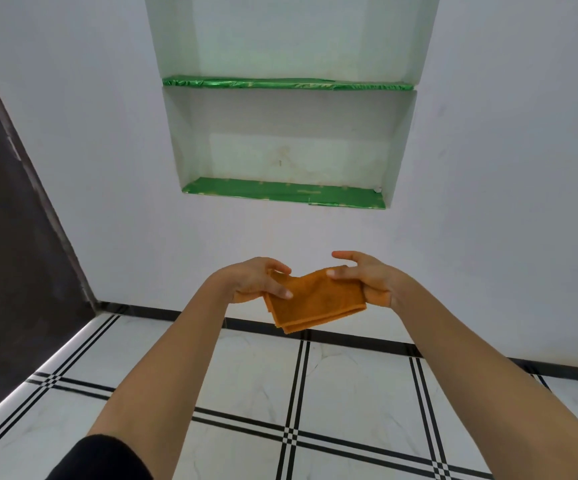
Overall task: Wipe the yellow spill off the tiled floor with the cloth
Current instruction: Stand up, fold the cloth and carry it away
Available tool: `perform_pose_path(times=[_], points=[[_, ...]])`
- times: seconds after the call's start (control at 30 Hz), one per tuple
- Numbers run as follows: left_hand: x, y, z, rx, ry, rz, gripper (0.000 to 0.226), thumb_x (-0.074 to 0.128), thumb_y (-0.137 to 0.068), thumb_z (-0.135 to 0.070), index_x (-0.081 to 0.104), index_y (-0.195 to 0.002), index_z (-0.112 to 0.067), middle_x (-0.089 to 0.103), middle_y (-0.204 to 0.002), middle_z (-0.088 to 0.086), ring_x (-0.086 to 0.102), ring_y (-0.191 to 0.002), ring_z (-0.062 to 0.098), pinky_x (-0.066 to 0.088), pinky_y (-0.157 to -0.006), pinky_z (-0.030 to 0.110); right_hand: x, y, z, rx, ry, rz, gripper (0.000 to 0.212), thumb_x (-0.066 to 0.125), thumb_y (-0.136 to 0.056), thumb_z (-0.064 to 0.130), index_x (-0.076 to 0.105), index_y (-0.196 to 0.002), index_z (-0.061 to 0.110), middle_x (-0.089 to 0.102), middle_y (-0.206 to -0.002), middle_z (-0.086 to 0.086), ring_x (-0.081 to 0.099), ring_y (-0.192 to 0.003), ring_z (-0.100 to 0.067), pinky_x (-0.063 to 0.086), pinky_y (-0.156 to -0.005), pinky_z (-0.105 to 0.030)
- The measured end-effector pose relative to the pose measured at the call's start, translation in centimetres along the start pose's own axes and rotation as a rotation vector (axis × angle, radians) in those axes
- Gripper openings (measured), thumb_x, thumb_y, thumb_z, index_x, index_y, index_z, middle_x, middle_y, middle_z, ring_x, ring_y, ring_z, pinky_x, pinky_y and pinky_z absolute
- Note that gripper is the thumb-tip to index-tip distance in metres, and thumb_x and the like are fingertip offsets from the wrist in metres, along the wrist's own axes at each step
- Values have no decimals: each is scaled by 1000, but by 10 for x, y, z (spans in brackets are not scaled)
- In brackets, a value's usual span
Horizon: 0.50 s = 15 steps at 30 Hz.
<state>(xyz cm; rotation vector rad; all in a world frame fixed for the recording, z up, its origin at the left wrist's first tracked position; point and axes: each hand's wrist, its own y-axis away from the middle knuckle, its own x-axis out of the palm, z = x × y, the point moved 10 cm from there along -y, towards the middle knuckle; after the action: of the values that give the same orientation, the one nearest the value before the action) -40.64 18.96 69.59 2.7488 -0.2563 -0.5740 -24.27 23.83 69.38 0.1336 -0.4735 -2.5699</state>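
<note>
I hold a folded orange cloth [315, 303] in front of me at about chest height, well above the floor. My left hand [256, 280] pinches its left edge with thumb and fingers. My right hand [367, 280] grips its right corner, with the index finger and thumb spread a little. The cloth hangs folded in several layers, its lower corner pointing down. The white tiled floor [256, 379] with black double lines lies below. No yellow spill shows on the visible tiles.
A white wall stands straight ahead with a recessed niche [287, 140] that has two green-lined shelves [284, 194]. A dark door or panel [13, 237] runs along the left. A black skirting strip [349, 341] marks the wall's foot.
</note>
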Motion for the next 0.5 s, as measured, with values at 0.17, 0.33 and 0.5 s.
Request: perform_pose_path(times=[0.17,0.33,0.5], points=[[-20,2,-13,12,-346,-163,32,65,-85,-22,59,-114,-9,57,-113,5,54,-102,22,48,-86,31,10,-2,6,-25,492,5,36,72,-79,15,59,-112,11,56,-123,-10,53,-110,-26,49,-93,-37],[-30,5,-16,123,-242,-303,21,60,-89,-27,59,-106,-16,55,-111,3,50,-103,22,44,-85,33,8,-2,20,-99,756,-90,34,70,-81,33,61,-106,11,58,-109,-5,53,-108,-24,46,-94,-34],[-20,7,-14,161,-102,-215,19,59,-89,-26,58,-107,-19,56,-110,2,52,-105,23,48,-87,35,23,5,12,-19,721,28,46,69,-81,34,48,-120,19,50,-116,-2,53,-106,-24,52,-81,-31]])
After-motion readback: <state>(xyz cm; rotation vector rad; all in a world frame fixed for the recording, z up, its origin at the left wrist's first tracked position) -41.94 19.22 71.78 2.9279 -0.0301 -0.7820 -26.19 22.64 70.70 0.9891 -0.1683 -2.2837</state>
